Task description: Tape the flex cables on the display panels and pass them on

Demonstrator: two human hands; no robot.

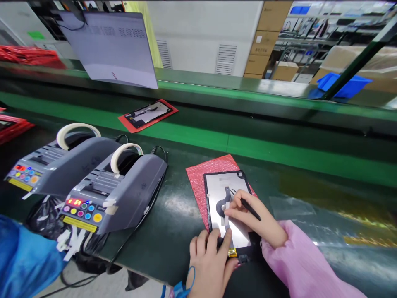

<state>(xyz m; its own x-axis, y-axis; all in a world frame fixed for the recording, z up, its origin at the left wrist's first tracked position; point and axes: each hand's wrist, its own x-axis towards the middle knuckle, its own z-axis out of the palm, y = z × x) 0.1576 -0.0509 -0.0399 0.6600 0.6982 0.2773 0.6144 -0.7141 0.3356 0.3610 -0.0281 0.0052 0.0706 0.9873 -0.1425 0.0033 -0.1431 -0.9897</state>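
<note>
A tablet back panel lies on a red bubble-wrap sheet on the dark green bench. A dark flex cable runs across its silver inside. My right hand, in a pink sleeve, is closed on black tweezers and presses a white tape strip onto the panel. My left hand rests on the panel's near edge, thumb up on the tape, fingers curled against the frame. A blue wrist strap hangs at that wrist.
Two grey automatic tape dispensers with white tape rolls stand at the left, cables trailing. Another panel on a red sheet lies on the green conveyor behind. A monitor hangs above. Blue fabric is at the lower left.
</note>
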